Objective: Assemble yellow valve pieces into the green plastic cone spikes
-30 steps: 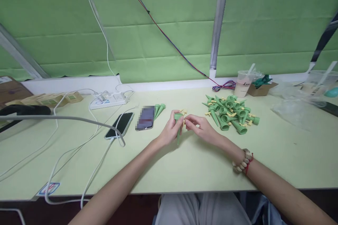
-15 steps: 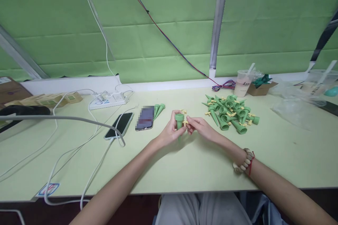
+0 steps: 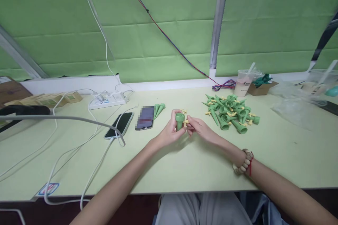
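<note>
My left hand (image 3: 169,132) grips a green plastic cone spike (image 3: 180,120), its open wide end up and facing me. My right hand (image 3: 202,129) pinches a small yellow valve piece (image 3: 186,122) against the side of that cone. The two hands meet over the pale green table (image 3: 190,168). A pile of several more green cones with yellow pieces (image 3: 230,113) lies just right of my right hand. Two or three bare green cones (image 3: 158,108) lie to the left, beside a phone. A few loose yellow pieces (image 3: 183,111) sit behind my hands.
Two phones (image 3: 119,124) (image 3: 145,117) lie left of my hands, one on a white cable. A power strip (image 3: 109,99) with cords sits at the back. A drink cup (image 3: 244,82), a small cardboard box (image 3: 261,87) and clear plastic bags (image 3: 295,107) stand at the back right.
The green cone has tilted up in my left hand, from point-down to its open mouth facing me. My right hand has pressed the yellow piece closer against its side.
</note>
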The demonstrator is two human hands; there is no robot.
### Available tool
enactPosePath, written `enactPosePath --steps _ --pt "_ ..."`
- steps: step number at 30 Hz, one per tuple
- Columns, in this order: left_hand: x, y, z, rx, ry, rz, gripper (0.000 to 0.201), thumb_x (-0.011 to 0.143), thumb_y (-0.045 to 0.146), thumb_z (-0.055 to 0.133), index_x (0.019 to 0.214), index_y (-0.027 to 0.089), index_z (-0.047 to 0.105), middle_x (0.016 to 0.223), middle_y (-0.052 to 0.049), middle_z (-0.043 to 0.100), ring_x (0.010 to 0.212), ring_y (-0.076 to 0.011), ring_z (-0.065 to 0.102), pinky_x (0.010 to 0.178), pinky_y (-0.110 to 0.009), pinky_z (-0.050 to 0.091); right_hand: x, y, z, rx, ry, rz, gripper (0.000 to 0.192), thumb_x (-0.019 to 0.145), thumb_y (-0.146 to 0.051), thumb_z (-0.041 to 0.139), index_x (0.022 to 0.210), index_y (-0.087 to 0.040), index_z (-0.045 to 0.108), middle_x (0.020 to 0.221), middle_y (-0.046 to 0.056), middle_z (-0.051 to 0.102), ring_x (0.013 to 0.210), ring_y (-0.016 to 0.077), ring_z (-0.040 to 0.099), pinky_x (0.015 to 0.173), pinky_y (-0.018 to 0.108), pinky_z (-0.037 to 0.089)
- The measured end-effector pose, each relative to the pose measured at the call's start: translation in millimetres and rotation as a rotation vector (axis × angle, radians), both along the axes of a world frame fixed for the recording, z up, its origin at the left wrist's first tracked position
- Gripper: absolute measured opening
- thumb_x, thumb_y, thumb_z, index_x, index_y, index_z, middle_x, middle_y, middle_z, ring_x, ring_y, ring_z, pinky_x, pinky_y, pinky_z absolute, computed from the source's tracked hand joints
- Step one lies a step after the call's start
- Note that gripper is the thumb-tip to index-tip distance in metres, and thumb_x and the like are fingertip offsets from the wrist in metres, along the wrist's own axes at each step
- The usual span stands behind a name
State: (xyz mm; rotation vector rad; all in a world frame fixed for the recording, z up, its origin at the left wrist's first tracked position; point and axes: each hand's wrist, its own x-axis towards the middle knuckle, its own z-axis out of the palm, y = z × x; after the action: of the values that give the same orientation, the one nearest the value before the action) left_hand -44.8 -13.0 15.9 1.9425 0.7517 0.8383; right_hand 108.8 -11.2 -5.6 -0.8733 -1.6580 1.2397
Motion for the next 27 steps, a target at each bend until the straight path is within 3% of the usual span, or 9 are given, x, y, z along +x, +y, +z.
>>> enactPosePath --steps 2,4,9,12,15,20,22,24,27 --pt "0.6 -1.0 1.5 0.006 0.007 -0.031 0.035 0.080 0.020 0.046 0.106 0.022 0.023 0.069 0.004 0.054 0.063 -0.0101 0.052 0.055 -0.021 0.035 -4.3 0.9 -2.3 -0.180 0.100 0.077 0.048 0.078 -0.065 0.035 0.058 -0.022 0.027 0.052 -0.008 0.021 0.045 0.0096 0.036 0.053 0.027 0.038" --pt "0.6 -1.0 1.7 -0.024 -0.018 -0.029 0.035 0.079 0.021 0.047 0.105 0.023 0.023 0.069 0.005 0.053 0.063 -0.0101 0.053 0.056 -0.022 0.036 -4.1 -1.4 -0.7 -0.170 0.052 0.057 0.048 0.080 -0.064 0.031 0.058 -0.022 0.027 0.052 -0.008 0.021 0.045 0.0095 0.035 0.053 0.027 0.037" --pt "-1.6 3.4 -2.6 -0.179 -0.092 0.038 0.036 0.076 0.023 0.050 0.104 0.024 0.027 0.056 0.010 0.038 0.047 -0.0065 0.038 0.046 -0.018 0.030 8.3 -12.4 10.8 0.408 -0.390 -0.182 0.029 0.089 -0.043 0.032 0.074 -0.021 0.043 0.069 -0.002 0.046 0.059 0.0122 0.041 0.059 0.025 0.031" --pt "-2.5 4.4 -3.1 -0.224 -0.091 0.013 0.035 0.077 0.024 0.048 0.105 0.024 0.027 0.057 0.010 0.036 0.047 -0.0068 0.036 0.044 -0.018 0.027 11.2 -13.4 11.9 0.504 -0.439 -0.168 0.027 0.091 -0.036 0.029 0.073 -0.021 0.042 0.072 -0.001 0.046 0.063 0.0129 0.042 0.061 0.025 0.031" --pt "-2.9 3.3 -0.4 -0.146 -0.034 0.025 0.035 0.077 0.024 0.049 0.104 0.023 0.027 0.059 0.009 0.039 0.049 -0.0072 0.037 0.048 -0.019 0.030 7.6 -10.2 7.7 0.393 -0.307 -0.148 0.035 0.090 -0.042 0.031 0.064 -0.020 0.040 0.062 -0.002 0.043 0.060 0.0129 0.042 0.061 0.026 0.033" --pt "-6.7 4.4 -0.7 0.080 0.129 0.055 0.040 0.078 0.026 0.048 0.112 0.021 0.028 0.066 0.005 0.047 0.055 -0.0100 0.041 0.054 -0.023 0.031 -0.9 -2.2 1.1 -0.226 0.096 0.088 0.045 0.077 -0.063 0.040 0.061 -0.022 0.032 0.049 -0.009 0.023 0.042 0.0095 0.035 0.051 0.027 0.037" --pt "-7.8 5.3 -2.7 0.114 0.180 0.080 0.042 0.078 0.027 0.050 0.114 0.021 0.029 0.064 0.006 0.045 0.053 -0.0103 0.039 0.052 -0.023 0.029 -2.1 -0.9 0.6 -0.374 0.155 0.144 0.046 0.076 -0.064 0.041 0.060 -0.022 0.029 0.048 -0.011 0.017 0.038 0.0080 0.031 0.048 0.026 0.037" --pt "-7.4 5.1 -3.5 0.101 0.180 0.084 0.044 0.077 0.028 0.050 0.115 0.021 0.029 0.063 0.006 0.045 0.053 -0.0102 0.039 0.050 -0.023 0.028 -1.5 -1.9 1.0 -0.377 0.116 0.156 0.046 0.079 -0.063 0.036 0.059 -0.022 0.028 0.047 -0.010 0.018 0.037 0.0079 0.030 0.046 0.026 0.036" --pt "-4.7 3.7 -2.0 0.014 0.079 0.058 0.041 0.077 0.027 0.051 0.110 0.022 0.028 0.066 0.006 0.044 0.056 -0.0089 0.041 0.051 -0.021 0.031 2.3 -6.8 3.4 -0.096 -0.076 0.025 0.045 0.085 -0.058 0.029 0.059 -0.021 0.032 0.049 -0.007 0.028 0.042 0.0094 0.034 0.047 0.024 0.032"
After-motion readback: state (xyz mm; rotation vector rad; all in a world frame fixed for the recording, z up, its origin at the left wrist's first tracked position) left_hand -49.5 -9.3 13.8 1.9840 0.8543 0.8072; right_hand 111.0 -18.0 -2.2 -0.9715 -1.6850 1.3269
